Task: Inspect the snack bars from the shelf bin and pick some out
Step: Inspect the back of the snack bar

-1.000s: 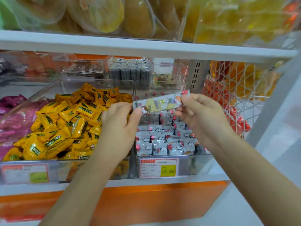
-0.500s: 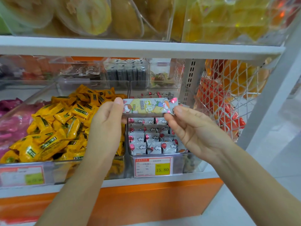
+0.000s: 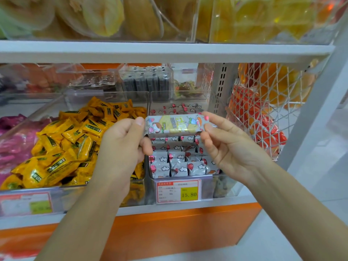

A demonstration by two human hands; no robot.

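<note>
- The left hand point(image 3: 120, 147) pinched the left end of a bar point(image 3: 176, 124) between thumb and fingers point(image 3: 146, 147).
- The right hand point(image 3: 231, 147) pinched the bar's right end, fingers point(image 3: 212, 120) narrow on the wrapper.
- The bar lay level between both sets of fingers, printed face toward the camera.
- Just below the fingers sat the bin point(image 3: 220, 182) of silver bars point(image 3: 177, 162).
- Left of the fingers lay yellow packs point(image 3: 62, 147); below them, a price tag point(image 3: 178, 191).

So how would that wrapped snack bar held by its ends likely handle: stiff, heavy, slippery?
Probably stiff: the snack bar spans straight between left hand and right hand without sagging. Likely light, pinched by fingertips alone. Its glossy wrapper may be slippery.
</note>
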